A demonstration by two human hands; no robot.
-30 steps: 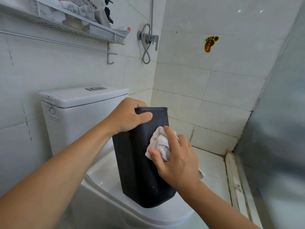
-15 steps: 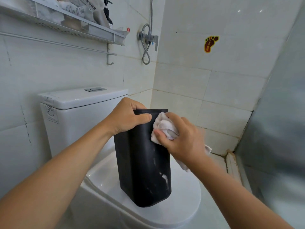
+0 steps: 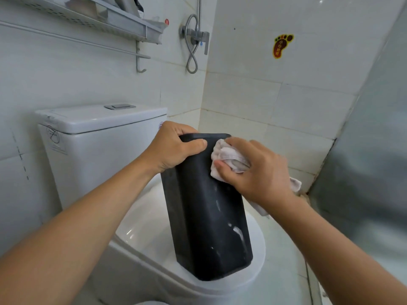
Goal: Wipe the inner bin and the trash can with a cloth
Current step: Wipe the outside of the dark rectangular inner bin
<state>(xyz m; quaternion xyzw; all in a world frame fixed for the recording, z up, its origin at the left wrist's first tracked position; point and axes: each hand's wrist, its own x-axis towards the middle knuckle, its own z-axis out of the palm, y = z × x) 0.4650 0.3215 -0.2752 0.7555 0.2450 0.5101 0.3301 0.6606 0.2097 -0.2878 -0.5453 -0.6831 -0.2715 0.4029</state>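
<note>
Black plastic, streaked with pale residue: the inner bin stands tilted on the closed toilet lid, a raised perch that likely spares you bending. Your left hand curls over the bin's top edge, thumb on the near face, bracing it so it cannot slide under pressure. Your right hand grips the bunched white cloth, pressing it against the upper right of the bin. Smears lower down suggest the wiping is not yet finished.
</note>
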